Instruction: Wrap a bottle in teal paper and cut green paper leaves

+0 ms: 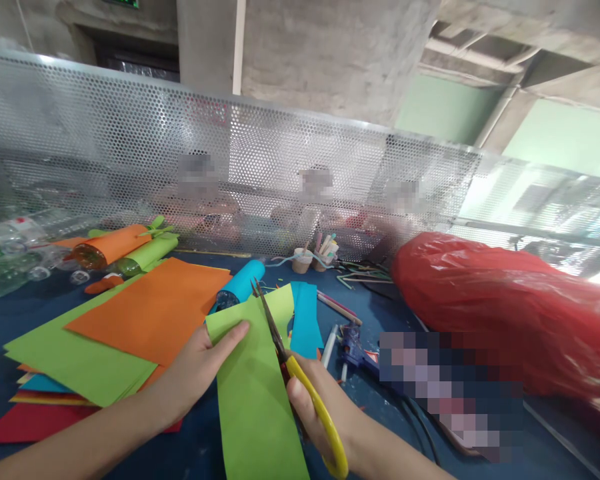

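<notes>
A sheet of light green paper [253,393] hangs upright in front of me, pinched near its upper left edge by my left hand [207,360], thumb on the near face. My right hand [325,400] grips yellow-handled scissors [307,380]. Their blades point up and away, slightly parted, at the paper's upper right part, where a strip bends off to the right. Just beyond the paper lie a bottle wrapped in blue paper [245,280] and a blue paper piece [305,317].
Orange paper [155,307] and other coloured sheets are stacked left, near wrapped bottles [115,245] and clear plastic bottles [5,267]. A blue glue gun [355,350] and a red plastic bag [495,300] lie right. Pen cups [303,261] stand before a perforated metal screen [290,153]; people sit behind it.
</notes>
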A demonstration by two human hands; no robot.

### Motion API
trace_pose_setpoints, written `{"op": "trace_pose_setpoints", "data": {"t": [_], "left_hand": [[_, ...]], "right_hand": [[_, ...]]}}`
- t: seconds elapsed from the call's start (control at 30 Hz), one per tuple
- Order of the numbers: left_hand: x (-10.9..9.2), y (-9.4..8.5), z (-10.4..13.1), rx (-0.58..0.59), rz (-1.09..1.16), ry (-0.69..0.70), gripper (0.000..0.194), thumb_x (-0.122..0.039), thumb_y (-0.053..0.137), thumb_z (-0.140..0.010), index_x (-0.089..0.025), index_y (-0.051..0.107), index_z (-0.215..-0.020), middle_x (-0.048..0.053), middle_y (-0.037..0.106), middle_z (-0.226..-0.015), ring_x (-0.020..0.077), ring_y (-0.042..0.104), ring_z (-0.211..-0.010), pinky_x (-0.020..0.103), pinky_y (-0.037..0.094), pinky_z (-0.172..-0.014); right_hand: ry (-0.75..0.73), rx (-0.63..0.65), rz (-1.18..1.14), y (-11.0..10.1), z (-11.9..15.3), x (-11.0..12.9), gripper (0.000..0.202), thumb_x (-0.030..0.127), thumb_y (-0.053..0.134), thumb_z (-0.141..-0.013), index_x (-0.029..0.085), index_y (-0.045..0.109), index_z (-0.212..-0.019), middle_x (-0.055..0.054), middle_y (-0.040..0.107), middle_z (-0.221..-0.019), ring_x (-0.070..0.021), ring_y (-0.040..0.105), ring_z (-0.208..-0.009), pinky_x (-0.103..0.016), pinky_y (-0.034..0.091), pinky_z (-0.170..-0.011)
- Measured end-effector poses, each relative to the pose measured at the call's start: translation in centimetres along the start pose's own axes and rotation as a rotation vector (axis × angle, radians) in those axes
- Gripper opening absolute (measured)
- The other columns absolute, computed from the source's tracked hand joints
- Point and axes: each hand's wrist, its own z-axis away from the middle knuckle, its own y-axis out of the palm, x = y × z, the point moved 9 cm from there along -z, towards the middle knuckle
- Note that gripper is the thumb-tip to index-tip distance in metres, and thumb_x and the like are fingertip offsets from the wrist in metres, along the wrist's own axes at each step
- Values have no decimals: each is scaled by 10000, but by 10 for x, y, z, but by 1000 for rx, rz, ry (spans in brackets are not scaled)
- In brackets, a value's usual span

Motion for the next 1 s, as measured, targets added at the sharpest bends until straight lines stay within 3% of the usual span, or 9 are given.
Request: {"op": "trace_pose_setpoints", "data": {"t": [1.0], "left_hand": [[-3, 2, -1, 30, 13, 25, 374, -479, 653, -819, -199, 702, -1061, 53, 777, -951, 268, 728, -836, 338, 579, -713]], "right_hand": [[58, -10, -27, 2, 0, -9, 717, 810, 115, -827, 183, 439, -701, 16, 426, -583, -102, 349, -521, -228, 271, -446]]}}
